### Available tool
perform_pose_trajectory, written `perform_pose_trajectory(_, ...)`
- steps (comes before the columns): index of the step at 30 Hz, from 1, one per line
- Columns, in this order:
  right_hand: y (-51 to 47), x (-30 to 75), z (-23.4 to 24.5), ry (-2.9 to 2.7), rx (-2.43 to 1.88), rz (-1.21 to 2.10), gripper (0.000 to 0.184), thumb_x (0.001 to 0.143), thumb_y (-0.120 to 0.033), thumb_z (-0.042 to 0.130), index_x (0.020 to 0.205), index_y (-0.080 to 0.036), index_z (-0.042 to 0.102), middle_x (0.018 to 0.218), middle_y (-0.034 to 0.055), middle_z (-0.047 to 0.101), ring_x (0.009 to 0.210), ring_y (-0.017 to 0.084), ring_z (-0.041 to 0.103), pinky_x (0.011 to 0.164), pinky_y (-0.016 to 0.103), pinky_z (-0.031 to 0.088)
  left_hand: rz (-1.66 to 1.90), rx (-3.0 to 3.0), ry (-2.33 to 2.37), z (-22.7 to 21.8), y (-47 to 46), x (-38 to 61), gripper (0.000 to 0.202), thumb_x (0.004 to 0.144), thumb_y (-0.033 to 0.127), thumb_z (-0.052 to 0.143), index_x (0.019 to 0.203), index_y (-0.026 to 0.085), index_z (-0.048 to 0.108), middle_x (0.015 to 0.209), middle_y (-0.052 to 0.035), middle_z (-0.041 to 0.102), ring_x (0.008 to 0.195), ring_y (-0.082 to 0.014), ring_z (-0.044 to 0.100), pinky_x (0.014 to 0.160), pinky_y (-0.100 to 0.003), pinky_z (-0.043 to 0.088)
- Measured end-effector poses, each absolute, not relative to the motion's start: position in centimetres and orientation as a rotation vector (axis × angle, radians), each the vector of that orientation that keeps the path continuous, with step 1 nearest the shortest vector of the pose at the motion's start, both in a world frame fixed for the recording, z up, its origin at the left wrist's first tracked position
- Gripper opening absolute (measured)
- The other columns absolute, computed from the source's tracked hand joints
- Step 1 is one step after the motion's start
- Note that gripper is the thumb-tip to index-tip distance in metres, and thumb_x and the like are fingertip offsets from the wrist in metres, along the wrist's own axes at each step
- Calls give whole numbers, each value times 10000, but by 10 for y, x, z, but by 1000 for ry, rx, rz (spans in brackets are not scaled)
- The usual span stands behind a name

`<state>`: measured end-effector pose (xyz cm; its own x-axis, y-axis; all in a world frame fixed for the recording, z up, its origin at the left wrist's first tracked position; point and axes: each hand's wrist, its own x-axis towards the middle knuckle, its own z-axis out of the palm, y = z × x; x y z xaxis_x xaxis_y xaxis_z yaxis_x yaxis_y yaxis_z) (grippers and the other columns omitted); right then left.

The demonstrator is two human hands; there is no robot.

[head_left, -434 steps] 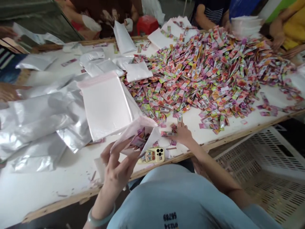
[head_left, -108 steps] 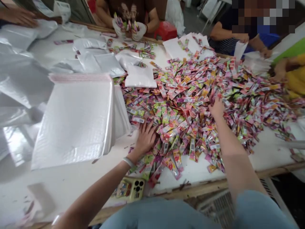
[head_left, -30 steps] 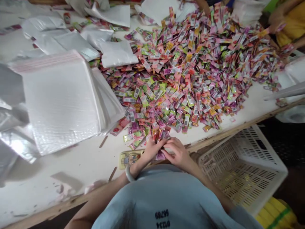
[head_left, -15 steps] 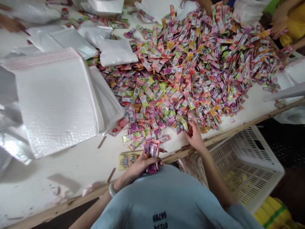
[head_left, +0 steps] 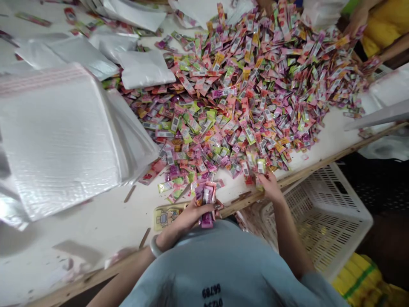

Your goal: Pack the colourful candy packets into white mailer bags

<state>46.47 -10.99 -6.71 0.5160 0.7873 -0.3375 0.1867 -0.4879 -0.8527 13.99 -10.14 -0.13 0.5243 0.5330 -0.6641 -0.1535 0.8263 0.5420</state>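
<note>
My left hand (head_left: 193,214) is closed around a small bundle of purple and pink stick packets (head_left: 208,197), held upright close to my body at the table edge. Farther right, my right hand (head_left: 271,186) pinches a yellow-green stick packet (head_left: 261,166) at the near edge of the pile. A red packet (head_left: 246,172) lies just left of those fingers; whether they touch it I cannot tell. The big heap of stick packets (head_left: 236,106) in pink, purple, green and orange spreads across the table beyond both hands.
A stack of white padded mailers (head_left: 60,140) lies at left, with filled silvery mailers (head_left: 145,70) behind it. A yellow patterned phone case (head_left: 164,216) rests beside my left wrist. Below the wooden table edge (head_left: 306,170) stands a white plastic crate (head_left: 345,213). Another person's hand (head_left: 356,21) is at upper right.
My right hand has drawn back slightly from the pile toward the table edge, now with a yellow-green packet in its fingers. My left hand keeps its bundle. The view has shifted a little.
</note>
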Motion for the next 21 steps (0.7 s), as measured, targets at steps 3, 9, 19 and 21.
perform_pose_trajectory(3, -115, 461, -65, -583, -1819, 1064, 451, 631, -613, 824, 845, -229, 721, 786, 17, 734, 705, 178, 644, 654, 302, 524, 389, 434, 938, -3, -102, 144, 410, 615, 412, 956, 817, 142, 721, 799, -65, 760, 667, -171, 687, 681, -290, 570)
perform_pose_trajectory(9, -120, 442, -48, -392, -1572, 1223, 437, 501, -522, 960, 770, -244, 757, 789, 6, 772, 666, 142, 653, 579, 245, 508, 540, 481, 1066, -19, -92, 159, 459, 583, 422, 967, 912, 184, 753, 861, -57, 779, 813, -224, 715, 817, -344, 589)
perform_pose_trajectory(19, -141, 380, 2, -589, -1541, 1766, 492, 644, -584, 922, 893, -188, 768, 815, 19, 740, 708, 141, 624, 634, 245, 495, 767, 675, 885, -14, -61, 215, 527, 610, 422, 946, 1009, 151, 732, 1037, -87, 786, 1031, -273, 703, 1010, -400, 534)
perform_pose_trajectory(21, -143, 374, 5, -667, -1553, 1821, 511, 657, -595, 910, 920, -188, 747, 814, 4, 717, 706, 136, 586, 636, 247, 474, 810, 680, 890, -10, -56, 218, 530, 630, 400, 933, 1054, 152, 734, 1070, -88, 786, 1082, -282, 704, 1066, -419, 516)
